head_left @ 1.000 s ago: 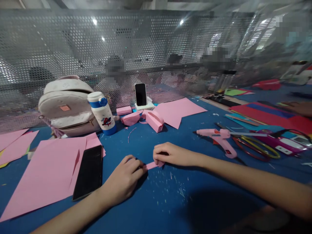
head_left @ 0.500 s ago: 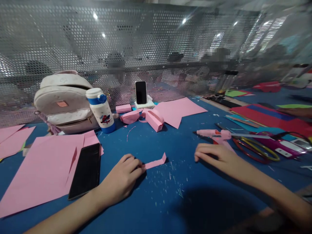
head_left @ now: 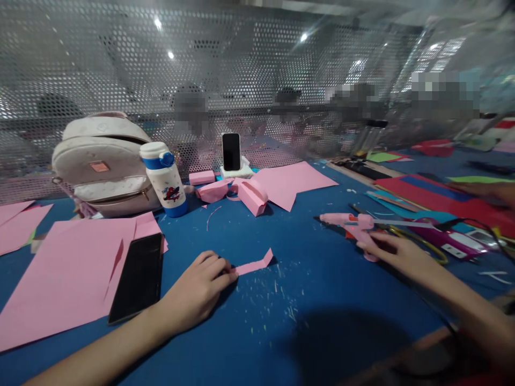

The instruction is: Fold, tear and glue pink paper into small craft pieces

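My left hand (head_left: 205, 287) rests on the blue table, its fingers closed on one end of a narrow pink paper strip (head_left: 253, 265). The strip's far end is folded up. On the right, my right hand (head_left: 396, 254) has its fingers round the handle of a pink hot glue gun (head_left: 354, 222). The gun's nozzle points left, and a clear glue stick sticks out of its back. Part of the handle is hidden by my fingers. Folded pink paper pieces (head_left: 252, 197) lie further back, beyond both hands.
Left stand a white backpack (head_left: 102, 161) and a bottle (head_left: 167, 179); a dark phone (head_left: 139, 276) lies on pink sheets (head_left: 68, 268). Another phone (head_left: 231, 151) leans upright at the back. Right are scissors (head_left: 420, 244), a purple device (head_left: 453, 238), coloured sheets (head_left: 442, 198) and another person's hand (head_left: 488, 187).
My right hand has moved right, from in front of the glue gun to its handle, and taken hold of it. My left hand keeps its hold on the strip.
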